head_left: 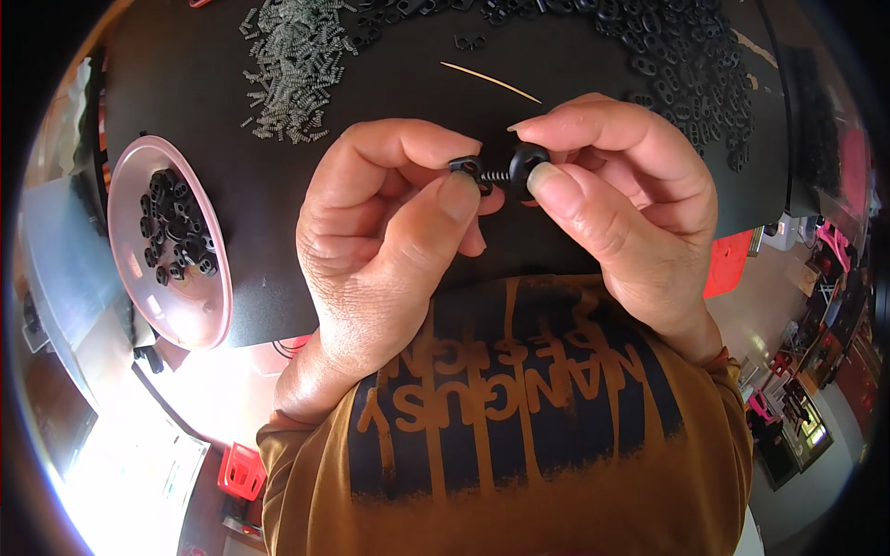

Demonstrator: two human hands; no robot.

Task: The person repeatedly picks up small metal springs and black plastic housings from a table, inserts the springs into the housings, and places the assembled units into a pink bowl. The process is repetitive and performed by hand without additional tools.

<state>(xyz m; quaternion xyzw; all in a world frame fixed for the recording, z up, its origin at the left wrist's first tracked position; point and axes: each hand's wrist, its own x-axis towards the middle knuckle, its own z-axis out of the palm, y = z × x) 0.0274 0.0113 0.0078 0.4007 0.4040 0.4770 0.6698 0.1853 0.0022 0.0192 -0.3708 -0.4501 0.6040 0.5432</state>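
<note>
Between thumb and fingertips, my left hand [389,218] pinches a small black plastic cord-lock part [467,167]. My right hand [630,190] grips a larger, rounded black cord-lock part [528,165] with an opening in its face. A thin metal spring [497,176] spans the short gap between the two parts, lying roughly level. Its ends are at the black pieces; how deep they sit in them is hidden. Both hands are held close together above the dark table.
Loose springs [295,69] form a pile at the far left. Many black plastic parts [681,60] spread over the far right. A wooden toothpick [491,82] lies beyond my hands, near two small black parts [470,43]. At left, a pink-rimmed bowl [222,278] holds black pieces [176,227].
</note>
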